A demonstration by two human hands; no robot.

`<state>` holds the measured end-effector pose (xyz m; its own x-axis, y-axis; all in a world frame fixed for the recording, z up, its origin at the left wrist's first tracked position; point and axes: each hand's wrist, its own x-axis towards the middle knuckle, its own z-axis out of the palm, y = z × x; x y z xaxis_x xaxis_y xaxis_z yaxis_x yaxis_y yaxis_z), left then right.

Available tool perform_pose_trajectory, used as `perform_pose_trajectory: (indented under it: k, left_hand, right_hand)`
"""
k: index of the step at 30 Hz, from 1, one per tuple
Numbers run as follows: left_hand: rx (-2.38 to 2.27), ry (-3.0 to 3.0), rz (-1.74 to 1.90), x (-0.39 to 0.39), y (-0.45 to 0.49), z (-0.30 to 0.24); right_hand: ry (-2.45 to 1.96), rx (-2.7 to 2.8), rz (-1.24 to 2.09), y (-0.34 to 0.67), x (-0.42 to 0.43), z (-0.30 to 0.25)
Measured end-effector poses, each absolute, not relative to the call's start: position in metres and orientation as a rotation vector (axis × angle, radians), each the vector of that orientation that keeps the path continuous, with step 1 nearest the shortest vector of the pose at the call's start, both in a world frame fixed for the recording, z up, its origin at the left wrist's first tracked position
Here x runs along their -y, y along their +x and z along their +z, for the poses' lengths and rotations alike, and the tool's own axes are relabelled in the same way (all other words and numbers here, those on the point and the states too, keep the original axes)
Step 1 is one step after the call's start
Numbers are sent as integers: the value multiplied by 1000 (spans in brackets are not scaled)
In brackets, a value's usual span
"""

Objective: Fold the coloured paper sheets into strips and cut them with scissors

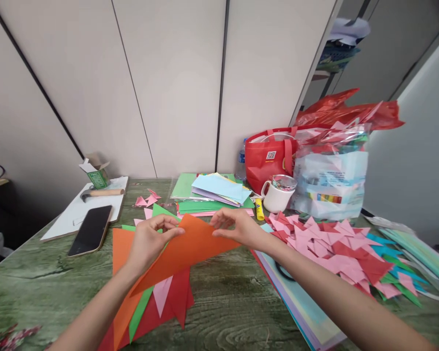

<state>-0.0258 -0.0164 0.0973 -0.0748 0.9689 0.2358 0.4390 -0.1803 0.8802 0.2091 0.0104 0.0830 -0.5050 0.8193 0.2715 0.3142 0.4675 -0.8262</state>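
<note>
An orange sheet of paper (190,251), triangular in outline, is held up above the table between my two hands. My left hand (149,241) pinches it near its upper left edge, thumb on the near face. My right hand (237,226) grips the upper right edge between thumb and fingers. Beneath and to the left lies a loose pile of coloured paper: another orange sheet (121,248), a green piece (141,312), a pink piece (163,295) and red sheets (175,302). The held paper partly covers this pile.
At left are a phone (91,230), a hammer (104,193) and a small green box (98,176). A paper stack (215,207), glue stick (259,209), white mug (278,199) and red bag (265,163) stand behind. Folded pink and red pieces (325,243) heap at right.
</note>
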Motion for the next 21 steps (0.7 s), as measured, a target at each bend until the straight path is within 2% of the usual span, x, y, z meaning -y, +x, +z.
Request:
perform_pose_trajectory:
  k: [6, 15, 21]
  left_hand:
    - [-1512, 1854, 1244, 28, -25, 100]
    - [-1322, 2302, 1289, 46, -16, 104]
    - [-1139, 2387, 1365, 51, -11, 104]
  right_hand:
    - [-895, 2064, 697, 206, 0, 79]
    - [-974, 2125, 530, 213, 14, 83]
    - [-1026, 2167, 803, 211, 16, 70]
